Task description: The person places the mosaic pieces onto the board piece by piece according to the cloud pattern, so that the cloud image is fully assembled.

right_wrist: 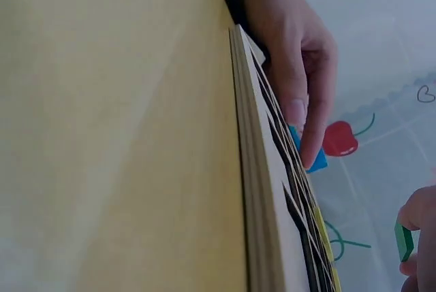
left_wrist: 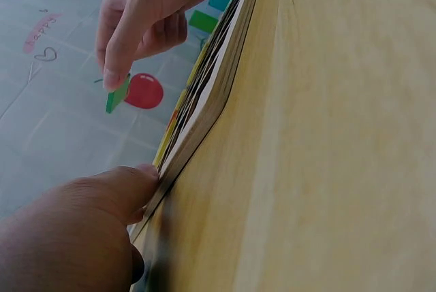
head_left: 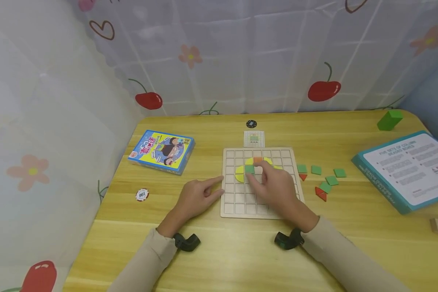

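The green tile (left_wrist: 117,96) looks thin, stiff and light, best pinched by its edges; the right hand (head_left: 275,188) is pinching it over the grid board (head_left: 237,207), while the left hand (head_left: 197,196), fingers straight, is steadying the board's near edge on the desk (head_left: 241,259).

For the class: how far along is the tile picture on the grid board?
Done: yellow curved tiles and an orange tile sit on the grid board. In hand: the right hand pinches a green square tile above it; the left hand steadies its edge. Left: loose green and red tiles alongside.
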Demonstrator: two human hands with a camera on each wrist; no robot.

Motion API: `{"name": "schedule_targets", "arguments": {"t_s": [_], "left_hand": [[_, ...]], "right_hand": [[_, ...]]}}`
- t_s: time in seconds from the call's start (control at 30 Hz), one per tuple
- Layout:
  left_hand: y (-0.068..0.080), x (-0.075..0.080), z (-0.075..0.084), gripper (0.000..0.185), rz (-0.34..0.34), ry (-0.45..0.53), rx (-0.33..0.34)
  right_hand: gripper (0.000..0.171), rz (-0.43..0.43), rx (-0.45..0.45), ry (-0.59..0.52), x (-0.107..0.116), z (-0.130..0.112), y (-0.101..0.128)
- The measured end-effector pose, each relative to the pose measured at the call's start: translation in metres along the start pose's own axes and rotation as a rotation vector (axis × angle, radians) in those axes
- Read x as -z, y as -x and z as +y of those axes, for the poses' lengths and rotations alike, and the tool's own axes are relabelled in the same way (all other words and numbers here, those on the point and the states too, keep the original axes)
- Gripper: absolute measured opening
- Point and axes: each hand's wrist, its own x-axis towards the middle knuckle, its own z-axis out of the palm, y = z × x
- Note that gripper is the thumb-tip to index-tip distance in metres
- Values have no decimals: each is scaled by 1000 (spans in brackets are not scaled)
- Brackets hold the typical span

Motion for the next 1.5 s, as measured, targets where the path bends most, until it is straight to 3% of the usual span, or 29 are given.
{"name": "schedule_targets", "arguments": {"t_s": [0.23,0.53,1.37,1.5], "left_hand": [[0,1,1,39,-17,4,9],[0,2,1,39,-18,4,18],[-1,1,1,38,-13,13,13],[0,1,1,38,-9,9,12]], "right_hand": [[39,-68,-64,72,-10,10,-9],[38,-151,-44,183,-18,13,-7],[28,-64,-18,169,-21,16,-4],[25,40,39,122,-19,16,-3]]}}
